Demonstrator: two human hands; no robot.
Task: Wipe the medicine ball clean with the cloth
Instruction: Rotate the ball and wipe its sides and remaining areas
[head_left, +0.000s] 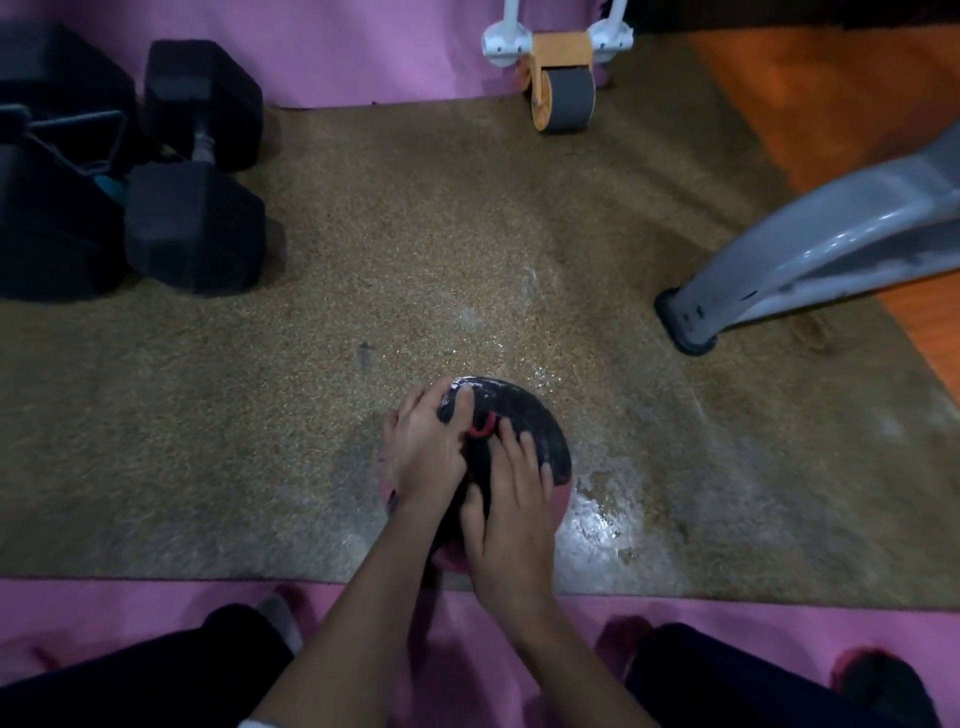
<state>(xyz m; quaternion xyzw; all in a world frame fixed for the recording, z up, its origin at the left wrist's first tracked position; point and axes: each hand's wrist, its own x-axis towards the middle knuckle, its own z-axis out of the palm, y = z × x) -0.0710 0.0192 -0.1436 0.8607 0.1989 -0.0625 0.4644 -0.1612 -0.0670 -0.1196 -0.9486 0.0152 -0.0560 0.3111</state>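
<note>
Knees (223, 654) bottom frame; left hand (423, 457) curls round dark wad, likely cloth (445, 413); right hand (514, 512) flat, spread on medicine ball (543, 434). Probably heavy, wet-slick: cradle sides.

A speckled brown mat (415, 234) lies over pink flooring (363, 52), orange floor (831, 104) beside it, dimly lit

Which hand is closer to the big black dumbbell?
Left. The left hand, gripping the cloth, sits on the medicine ball on the side facing the dumbbell; the right hand lies flat on the ball's other side, farther away.
</note>
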